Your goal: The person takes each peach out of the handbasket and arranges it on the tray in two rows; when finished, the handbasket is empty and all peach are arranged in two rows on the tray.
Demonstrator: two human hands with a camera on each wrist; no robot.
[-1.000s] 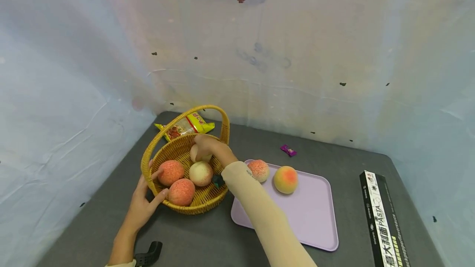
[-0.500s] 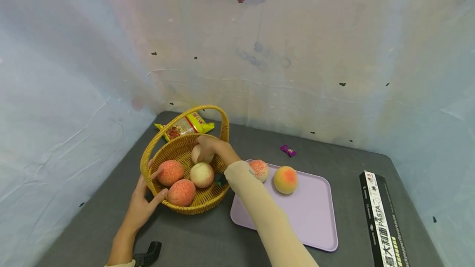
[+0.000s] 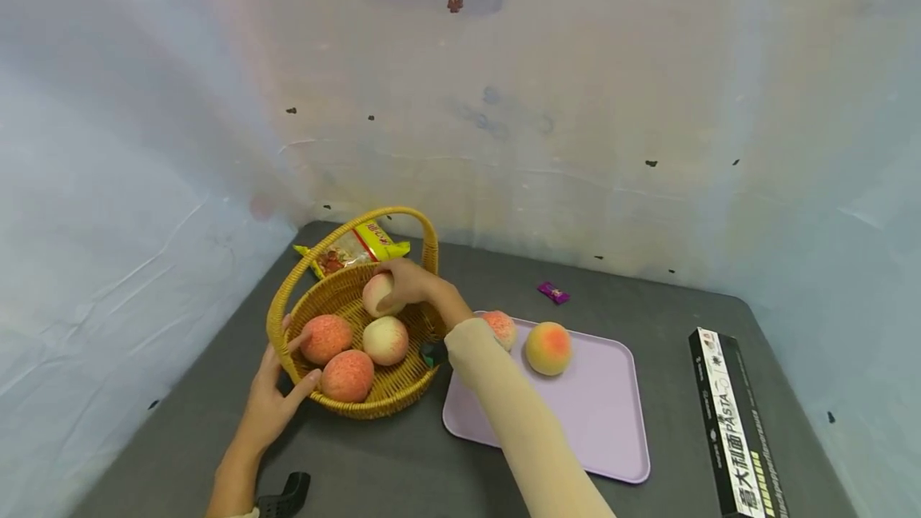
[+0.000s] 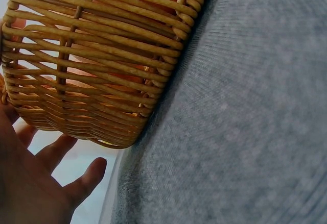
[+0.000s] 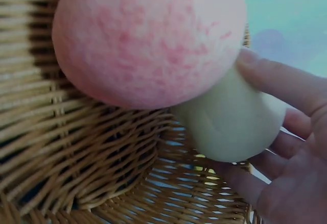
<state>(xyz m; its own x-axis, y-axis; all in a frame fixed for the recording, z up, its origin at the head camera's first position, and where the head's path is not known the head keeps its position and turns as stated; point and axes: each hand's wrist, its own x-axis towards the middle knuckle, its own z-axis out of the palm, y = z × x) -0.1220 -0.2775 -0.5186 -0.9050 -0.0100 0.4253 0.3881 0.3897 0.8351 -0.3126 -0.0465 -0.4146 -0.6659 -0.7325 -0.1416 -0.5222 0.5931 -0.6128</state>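
Observation:
My right hand [image 3: 408, 284] reaches into a yellow wicker basket [image 3: 392, 404] and grips a pale peach [image 3: 376, 294] near the far wall. The right wrist view shows that peach [image 5: 230, 124] between thumb and fingers, partly behind a pink-speckled one [image 5: 148, 35]. Another pale peach [image 3: 384, 340] and two reddish peaches, one farther back [image 3: 326, 338] and one in front [image 3: 347, 376], lie in the basket. With its thumb and fingers over the rim, my left hand [image 3: 269, 402] holds the basket's left side; in the left wrist view its fingers [image 4: 89, 180] spread beside the weave.
Right of the basket lies a lilac tray [image 3: 583, 430] bearing a yellow-orange peach [image 3: 548, 348] and a speckled peach [image 3: 501, 328]. A yellow snack bag [image 3: 348, 253] lies behind the basket, a purple wrapped candy [image 3: 553, 292] beyond the tray, and a black pasta box [image 3: 734, 422] far right.
My right hand's peach has come up a little and shows more clearly. The whole head view has shifted slightly; my left hand keeps its hold on the basket.

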